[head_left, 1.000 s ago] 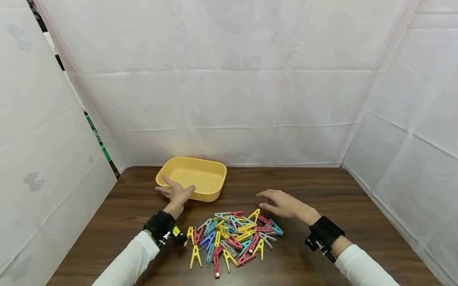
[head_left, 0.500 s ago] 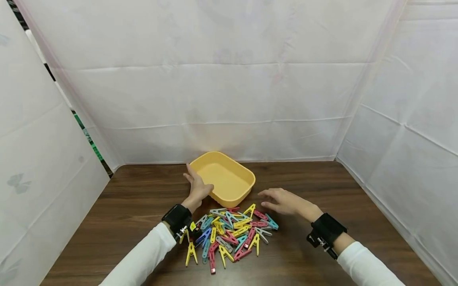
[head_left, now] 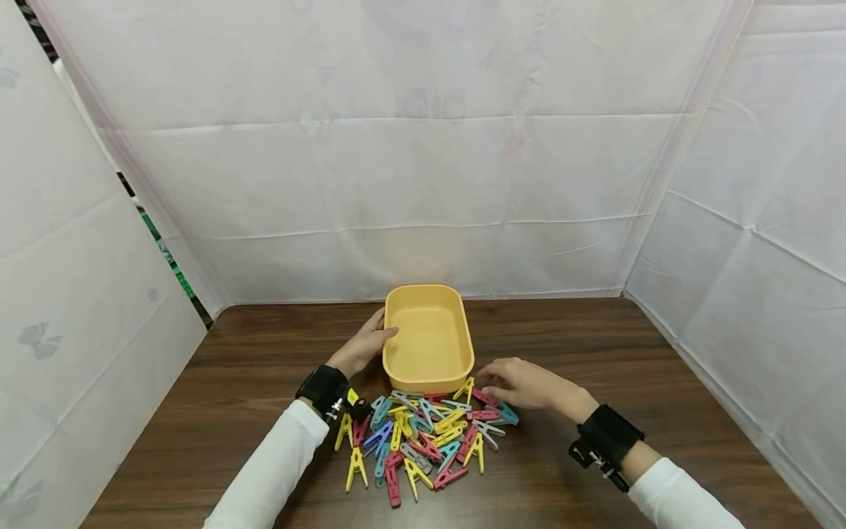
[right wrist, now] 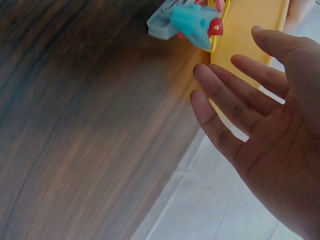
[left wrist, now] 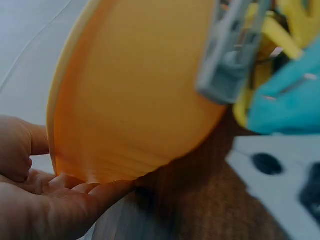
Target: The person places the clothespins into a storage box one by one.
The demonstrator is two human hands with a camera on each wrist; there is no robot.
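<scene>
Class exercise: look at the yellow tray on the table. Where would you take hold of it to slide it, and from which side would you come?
Probably by a long side wall, from the left or right. The yellow tray sits upright with a raised rim; the left hand already rests against its left wall. The clothespins crowd the near end, so coming in from there is awkward. The right hand hovers by the near right corner.

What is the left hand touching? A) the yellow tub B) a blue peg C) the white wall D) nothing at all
A: in the head view the left hand rests against the side of the yellow tub, and the left wrist view shows its fingers under the tub's edge.
</scene>
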